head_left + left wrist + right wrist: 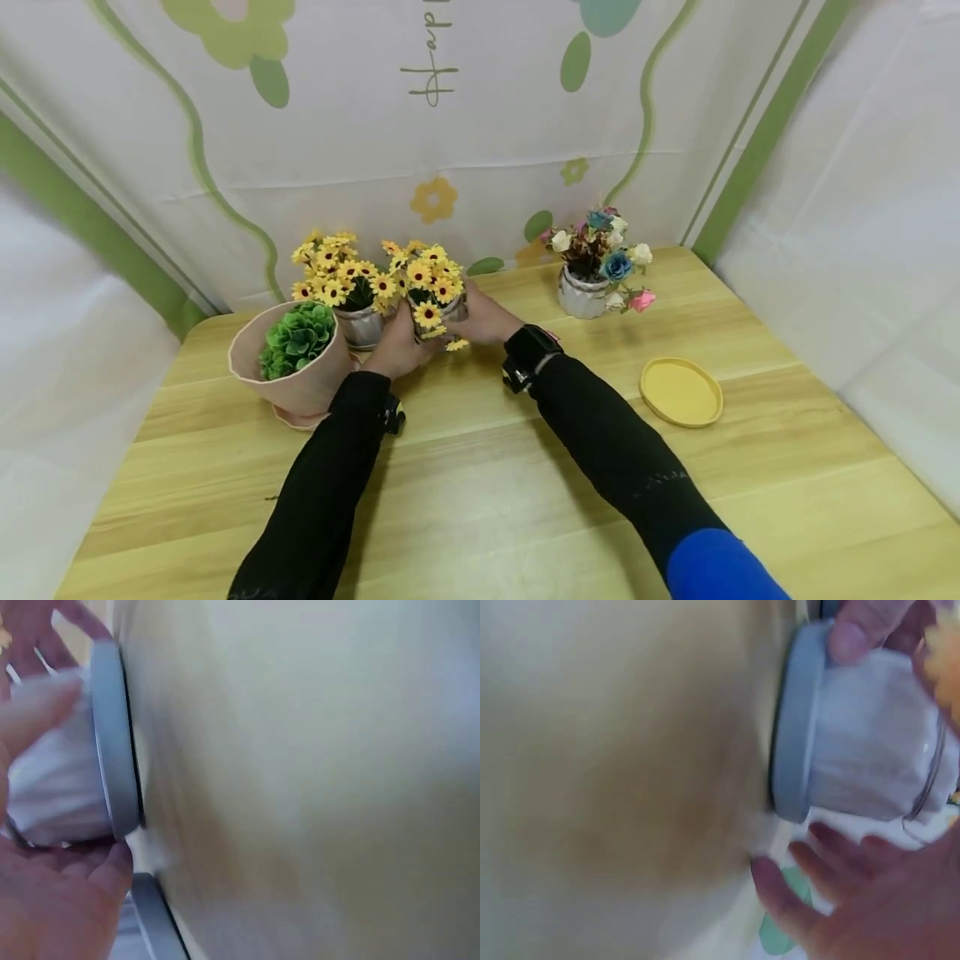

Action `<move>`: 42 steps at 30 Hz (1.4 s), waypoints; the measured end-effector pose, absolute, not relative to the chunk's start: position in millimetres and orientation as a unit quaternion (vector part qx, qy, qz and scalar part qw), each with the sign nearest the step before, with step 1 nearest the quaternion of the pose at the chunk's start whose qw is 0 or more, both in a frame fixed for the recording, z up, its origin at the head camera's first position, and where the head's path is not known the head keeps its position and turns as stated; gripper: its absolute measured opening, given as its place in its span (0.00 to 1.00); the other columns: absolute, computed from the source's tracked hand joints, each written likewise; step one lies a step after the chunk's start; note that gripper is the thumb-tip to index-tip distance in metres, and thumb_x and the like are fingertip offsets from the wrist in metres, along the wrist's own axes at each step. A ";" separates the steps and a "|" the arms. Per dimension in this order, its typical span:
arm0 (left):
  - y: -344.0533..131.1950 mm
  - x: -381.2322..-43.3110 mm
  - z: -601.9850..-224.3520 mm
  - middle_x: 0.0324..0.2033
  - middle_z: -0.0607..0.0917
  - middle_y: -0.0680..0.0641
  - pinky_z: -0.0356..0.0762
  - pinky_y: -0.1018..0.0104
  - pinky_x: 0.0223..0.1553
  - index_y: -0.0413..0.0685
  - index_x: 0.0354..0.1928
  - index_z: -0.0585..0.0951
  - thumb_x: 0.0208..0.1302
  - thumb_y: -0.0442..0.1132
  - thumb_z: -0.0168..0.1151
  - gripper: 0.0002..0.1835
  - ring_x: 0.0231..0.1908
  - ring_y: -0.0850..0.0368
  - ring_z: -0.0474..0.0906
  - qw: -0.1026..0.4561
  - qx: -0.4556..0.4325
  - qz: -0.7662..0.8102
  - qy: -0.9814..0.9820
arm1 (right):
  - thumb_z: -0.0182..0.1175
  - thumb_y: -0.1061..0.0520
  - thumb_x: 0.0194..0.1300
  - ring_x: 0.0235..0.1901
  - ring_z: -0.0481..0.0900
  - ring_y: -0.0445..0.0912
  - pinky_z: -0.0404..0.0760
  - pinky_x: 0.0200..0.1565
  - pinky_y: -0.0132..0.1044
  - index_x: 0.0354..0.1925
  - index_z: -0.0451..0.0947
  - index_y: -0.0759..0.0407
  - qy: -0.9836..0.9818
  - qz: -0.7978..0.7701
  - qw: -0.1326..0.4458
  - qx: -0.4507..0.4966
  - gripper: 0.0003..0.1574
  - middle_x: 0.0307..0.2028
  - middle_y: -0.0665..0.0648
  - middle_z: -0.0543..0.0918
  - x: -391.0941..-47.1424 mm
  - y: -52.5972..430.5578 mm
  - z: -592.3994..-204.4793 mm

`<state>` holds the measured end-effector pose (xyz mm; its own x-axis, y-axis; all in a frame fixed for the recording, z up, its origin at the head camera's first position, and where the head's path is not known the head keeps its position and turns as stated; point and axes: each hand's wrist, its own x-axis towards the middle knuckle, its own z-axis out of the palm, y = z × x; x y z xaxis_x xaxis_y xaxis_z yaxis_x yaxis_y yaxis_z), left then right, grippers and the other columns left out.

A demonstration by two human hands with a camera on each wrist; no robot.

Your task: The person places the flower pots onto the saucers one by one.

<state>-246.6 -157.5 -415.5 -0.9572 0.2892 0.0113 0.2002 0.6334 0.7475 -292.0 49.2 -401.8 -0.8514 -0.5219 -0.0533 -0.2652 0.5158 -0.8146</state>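
Note:
A white flower pot (56, 765) with a grey saucer (112, 742) at its base and yellow daisy-like flowers (423, 275) stands between the hands. My left hand (401, 346) holds it low from the left, fingers and thumb about its side near the saucer. On the other side my right hand (487, 317) is spread around the pot; in the right wrist view its fingers (780, 896) extend beside the base with a gap. A second pot of yellow flowers (337, 271), in a similar white pot (362, 327), sits just left. Flowers hide parts of both hands in the head view.
A pink planter (251, 358) with a green plant (297, 340) stands at the left. Farther right are a white pot (581, 297) with mixed flowers (615, 262) and a round yellow saucer (681, 392). A printed cloth (337, 142) hangs behind the wooden table (480, 500).

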 end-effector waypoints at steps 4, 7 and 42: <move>-156.6 -223.1 -411.7 0.85 0.44 0.34 0.50 0.40 0.84 0.43 0.85 0.33 0.74 0.33 0.65 0.56 0.84 0.35 0.44 0.076 0.134 0.397 0.905 | 0.64 0.40 0.75 0.80 0.61 0.60 0.62 0.81 0.57 0.85 0.38 0.62 0.886 -0.394 0.136 -0.201 0.63 0.81 0.69 0.58 -267.3 77.9 -406.1; -158.3 -207.3 -405.0 0.85 0.43 0.32 0.47 0.40 0.85 0.40 0.85 0.32 0.72 0.36 0.67 0.58 0.84 0.35 0.42 0.086 0.126 0.399 0.904 | 0.65 0.36 0.73 0.79 0.62 0.61 0.63 0.79 0.61 0.84 0.42 0.63 0.900 -0.373 0.131 -0.182 0.63 0.80 0.70 0.59 -248.9 106.4 -402.9; 51.0 -169.9 -370.3 0.85 0.45 0.37 0.46 0.58 0.85 0.37 0.85 0.39 0.64 0.60 0.75 0.67 0.85 0.48 0.45 0.227 0.274 0.281 0.891 | 0.73 0.45 0.68 0.80 0.59 0.60 0.56 0.82 0.58 0.83 0.57 0.56 0.878 -0.422 0.130 -0.184 0.56 0.81 0.63 0.63 -340.1 284.5 -392.2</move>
<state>-169.9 51.0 -370.3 -0.7477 0.6152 -0.2499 0.3602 0.6919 0.6257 -340.1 284.5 -392.2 -0.8981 -0.4338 -0.0728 -0.2138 0.5752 -0.7896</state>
